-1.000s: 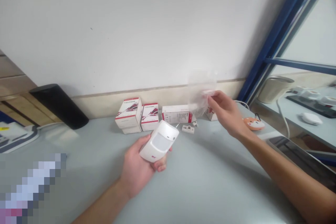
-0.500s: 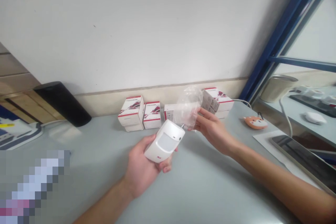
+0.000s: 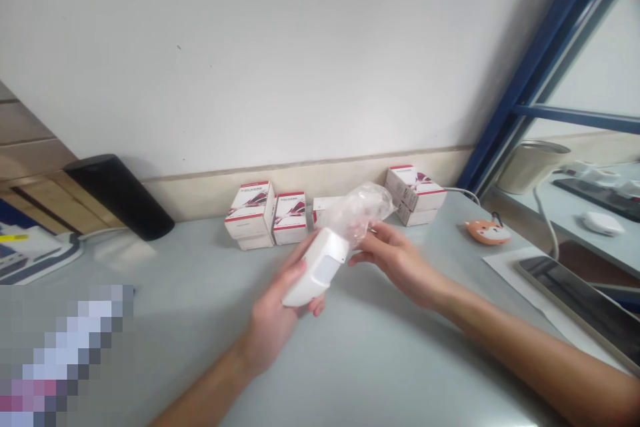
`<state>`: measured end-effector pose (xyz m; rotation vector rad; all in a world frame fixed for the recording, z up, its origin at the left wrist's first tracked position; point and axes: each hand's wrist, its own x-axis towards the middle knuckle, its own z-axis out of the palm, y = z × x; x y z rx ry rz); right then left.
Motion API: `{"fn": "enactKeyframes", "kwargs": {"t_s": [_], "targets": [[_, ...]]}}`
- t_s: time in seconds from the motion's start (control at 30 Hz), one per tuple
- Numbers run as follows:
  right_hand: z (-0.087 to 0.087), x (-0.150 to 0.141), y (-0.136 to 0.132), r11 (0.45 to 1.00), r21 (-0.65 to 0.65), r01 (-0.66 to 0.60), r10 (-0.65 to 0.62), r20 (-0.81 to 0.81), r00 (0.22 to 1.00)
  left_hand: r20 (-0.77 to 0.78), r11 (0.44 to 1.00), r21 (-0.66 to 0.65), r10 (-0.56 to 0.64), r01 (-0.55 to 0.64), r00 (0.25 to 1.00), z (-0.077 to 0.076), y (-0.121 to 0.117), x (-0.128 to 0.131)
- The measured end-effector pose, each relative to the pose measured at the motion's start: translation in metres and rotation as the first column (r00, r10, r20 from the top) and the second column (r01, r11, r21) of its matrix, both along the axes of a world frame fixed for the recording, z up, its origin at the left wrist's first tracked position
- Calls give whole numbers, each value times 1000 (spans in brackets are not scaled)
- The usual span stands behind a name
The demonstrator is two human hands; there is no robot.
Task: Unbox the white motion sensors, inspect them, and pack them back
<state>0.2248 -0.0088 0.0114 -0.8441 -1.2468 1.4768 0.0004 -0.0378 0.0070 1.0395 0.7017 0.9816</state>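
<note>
A white motion sensor (image 3: pixel 315 270) lies tilted in my left hand (image 3: pixel 274 320), whose fingers wrap round its casing above the grey table. From the sensor's upper end a clear plastic bag (image 3: pixel 363 207) stretches up and to the right. My right hand (image 3: pixel 400 260) pinches the bag's lower right part close to the sensor. How far the bag covers the sensor's end I cannot tell. Just behind the hands stands a white box (image 3: pixel 323 207), partly hidden by the bag.
White-and-red boxes (image 3: pixel 249 213) are stacked against the wall, with another stack (image 3: pixel 417 193) to the right. A black cylinder (image 3: pixel 120 197) leans at the left. An orange animal-faced pouch (image 3: pixel 487 232) and a dark phone-like slab (image 3: pixel 575 300) lie at the right.
My left hand has turned the sensor so its side shows more. The bag has come down against the sensor's upper end, and my right hand has moved slightly down with it.
</note>
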Motion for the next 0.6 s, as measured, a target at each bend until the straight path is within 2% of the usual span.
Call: {"fn": "enactKeyframes", "kwargs": {"t_s": [0.13, 0.27, 0.37, 0.6], "targets": [[5, 2, -1, 1000, 9, 2, -1, -9, 1000, -241, 984, 177, 53, -10, 969, 0, -3, -3], [3, 3, -2, 1000, 26, -14, 14, -13, 1000, -355, 975, 221, 110, -31, 928, 7, -10, 0], [1, 3, -4, 999, 37, -24, 23, 16, 1000, -317, 976, 202, 147, -85, 937, 8, -14, 3], [2, 0, -7, 988, 79, -136, 126, 123, 984, -75, 997, 33, 69, -66, 995, -1, -4, 6]]}}
